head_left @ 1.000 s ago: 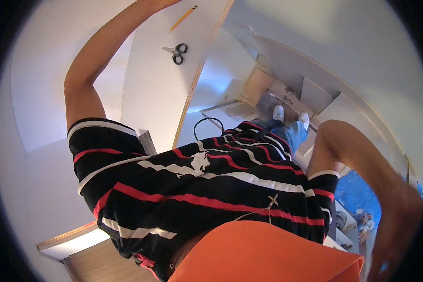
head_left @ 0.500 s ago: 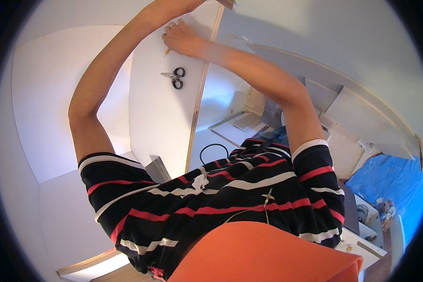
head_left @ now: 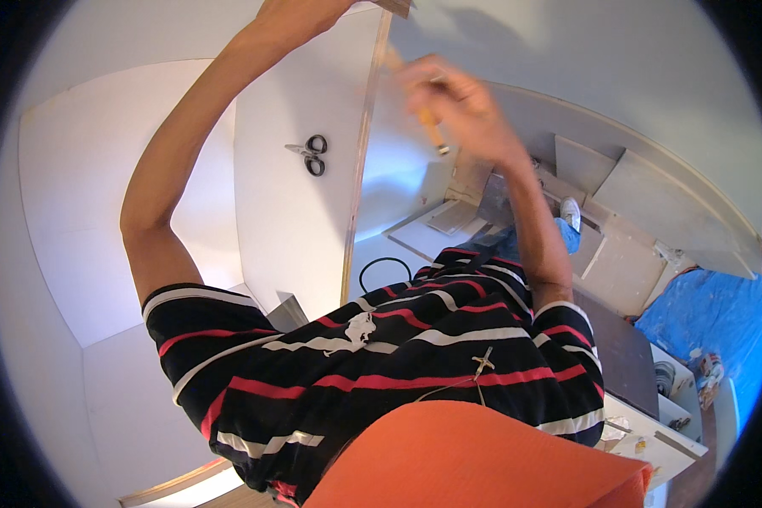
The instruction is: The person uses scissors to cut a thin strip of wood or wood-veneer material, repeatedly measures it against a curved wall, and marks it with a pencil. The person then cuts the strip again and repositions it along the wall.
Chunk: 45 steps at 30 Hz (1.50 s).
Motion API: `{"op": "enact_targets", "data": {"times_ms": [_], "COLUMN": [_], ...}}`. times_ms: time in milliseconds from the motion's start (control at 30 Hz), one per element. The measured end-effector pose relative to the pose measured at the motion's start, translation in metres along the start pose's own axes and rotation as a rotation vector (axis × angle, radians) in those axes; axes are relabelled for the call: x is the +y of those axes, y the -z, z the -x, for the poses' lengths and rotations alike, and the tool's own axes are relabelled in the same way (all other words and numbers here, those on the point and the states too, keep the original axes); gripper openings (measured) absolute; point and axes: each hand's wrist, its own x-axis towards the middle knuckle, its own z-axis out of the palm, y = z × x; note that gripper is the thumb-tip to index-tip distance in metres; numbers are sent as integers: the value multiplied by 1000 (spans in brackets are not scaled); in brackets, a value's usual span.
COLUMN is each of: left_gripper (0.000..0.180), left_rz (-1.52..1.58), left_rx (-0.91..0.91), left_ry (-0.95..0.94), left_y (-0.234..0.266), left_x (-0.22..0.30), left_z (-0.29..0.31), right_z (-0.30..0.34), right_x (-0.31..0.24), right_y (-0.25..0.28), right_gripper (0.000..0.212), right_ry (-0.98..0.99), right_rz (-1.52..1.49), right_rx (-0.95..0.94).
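A yellow pencil is in my right hand, whose fingers close round it beside the wooden edge of a white board. The hand is smeared by motion, and the pencil's banded end points down. My left hand reaches up to the top edge of the picture, close to a small grey-brown piece at the board's upper corner. Its fingers are cut off by the frame, so its grip is hidden. Scissors with black handles lie on the white board, below my left forearm.
Pale panels enclose the space at left. Beyond the board's edge, loose flat boards lean at right. A blue sheet covers something at far right, near a white drawer unit. A dark cable loop lies by my body.
My right hand has lifted the pencil off the white board and moved right, past its wooden edge. My left arm stays raised, shifted slightly left.
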Motion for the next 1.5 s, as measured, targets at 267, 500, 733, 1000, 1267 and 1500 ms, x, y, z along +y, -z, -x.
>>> {"op": "enact_targets", "data": {"times_ms": [267,500,733,1000,1267,1500], "left_gripper": [32,31,32,32,32,32], "left_rz": [-26,-23,-10,11,-43,-56], "left_rx": [-76,-63,-43,-59,-92,-145], "left_ry": [18,39,28,42,51,55], "left_y": [1,0,1,2,7,8], "left_x": [2,3,4,6,9,9], "left_z": [-1,-1,-1,-2,-7,-7], "right_z": [-44,-83,-102,-123,-136,-134], "right_x": [78,98,109,126,131,134], "right_y": [67,30,23,18,6,8], "right_gripper": [18,17,12,16,28,29], "right_ry": [217,240,241,302,403,431], "right_rz": [-248,-319,-338,-253,-365,-337], "right_rx": [433,461,478,514,614,603]}}
